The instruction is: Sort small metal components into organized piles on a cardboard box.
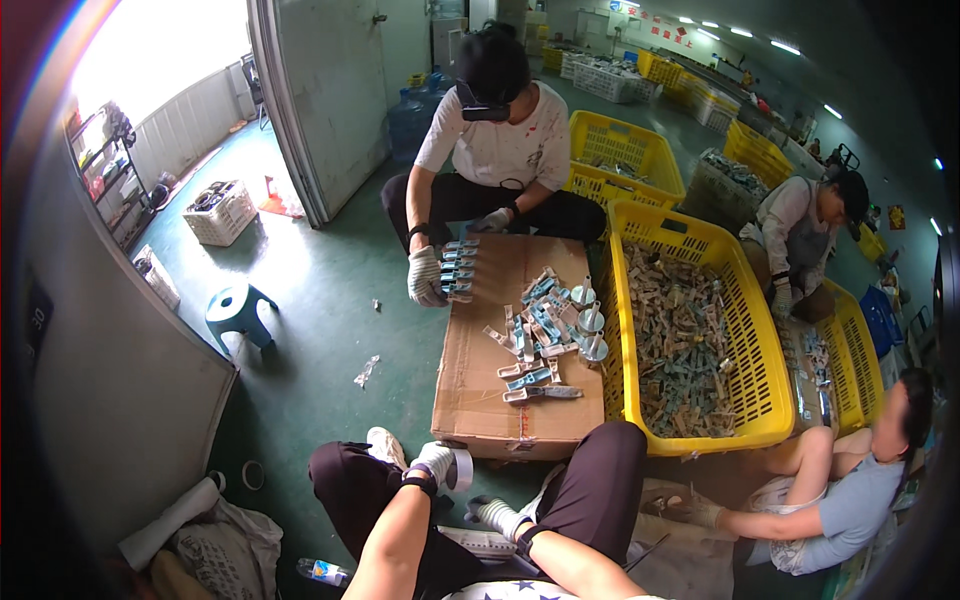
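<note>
My left hand (434, 461), in a striped glove, is closed around a roll of pale tape (460, 470) beside the near edge of a cardboard box (470, 375). Lower and to the right, my right hand (497, 515), gloved too, is between my knees with its fingers loosely stretched and nothing visible in them. Beneath it shows a white slatted object (480, 543). On the box lies a loose pile of blue and white plastic clips (535, 335). Several shiny round pieces with upright stems (590, 320) stand beside the pile.
Across the box a co-worker's gloved hand (425, 275) touches a row of clips (458, 265). A yellow crate (770, 385) full of clips stands at the right. Two other people sit farther right. A blue stool (240, 310) and a bottle (323, 571) are at the left.
</note>
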`<state>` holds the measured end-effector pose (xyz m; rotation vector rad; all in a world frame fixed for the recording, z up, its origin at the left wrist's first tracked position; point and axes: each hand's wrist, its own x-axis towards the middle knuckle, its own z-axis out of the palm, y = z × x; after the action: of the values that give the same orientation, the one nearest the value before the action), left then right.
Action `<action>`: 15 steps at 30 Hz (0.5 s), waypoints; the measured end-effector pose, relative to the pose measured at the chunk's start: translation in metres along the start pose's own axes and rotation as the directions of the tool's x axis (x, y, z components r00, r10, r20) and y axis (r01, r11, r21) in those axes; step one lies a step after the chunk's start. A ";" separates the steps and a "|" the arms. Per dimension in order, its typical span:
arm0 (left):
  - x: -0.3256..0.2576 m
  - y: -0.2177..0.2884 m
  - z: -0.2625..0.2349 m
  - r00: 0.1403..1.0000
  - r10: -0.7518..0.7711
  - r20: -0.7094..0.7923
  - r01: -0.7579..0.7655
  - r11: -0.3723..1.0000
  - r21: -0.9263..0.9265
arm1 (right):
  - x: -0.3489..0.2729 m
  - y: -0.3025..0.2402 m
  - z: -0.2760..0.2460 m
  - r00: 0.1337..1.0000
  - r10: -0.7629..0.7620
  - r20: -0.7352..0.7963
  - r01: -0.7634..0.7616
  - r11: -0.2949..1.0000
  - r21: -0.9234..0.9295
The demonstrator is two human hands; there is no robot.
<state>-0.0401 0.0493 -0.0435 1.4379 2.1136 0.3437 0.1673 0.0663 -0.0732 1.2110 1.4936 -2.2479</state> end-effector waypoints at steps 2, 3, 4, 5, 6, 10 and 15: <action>0.006 -0.031 0.012 0.990 0.032 0.138 -0.103 0.832 0.545 | -0.002 -0.008 0.011 1.000 -0.013 0.023 0.014 0.999 -0.048; 0.001 -0.069 0.026 0.997 -0.080 0.015 0.074 0.966 0.247 | -0.007 -0.019 0.026 0.998 -0.031 0.061 0.033 0.999 -0.027; -0.013 -0.095 0.025 0.973 -0.217 -0.083 0.209 0.973 -0.100 | -0.010 -0.027 0.041 0.994 -0.048 0.100 0.049 0.999 -0.010; 0.018 0.018 0.000 0.960 0.078 0.269 -0.220 0.806 0.550 | -0.005 0.002 -0.014 0.999 0.002 -0.049 0.000 0.999 0.044; 0.013 0.012 -0.003 0.965 0.058 0.257 -0.197 0.806 0.558 | -0.004 -0.001 -0.007 1.000 -0.001 -0.028 0.002 1.000 0.013; -0.002 0.009 -0.018 0.971 -0.192 0.144 0.182 0.980 0.076 | -0.001 -0.002 0.003 1.000 -0.006 0.010 0.005 1.000 0.028; -0.005 -0.005 -0.010 0.994 -0.095 0.058 0.085 0.984 0.158 | 0.001 -0.002 0.008 1.000 -0.009 0.001 0.009 0.999 0.040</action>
<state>-0.0483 0.0439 -0.0363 1.4136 2.1840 0.0976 0.1611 0.0616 -0.0713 1.2167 1.4637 -2.2938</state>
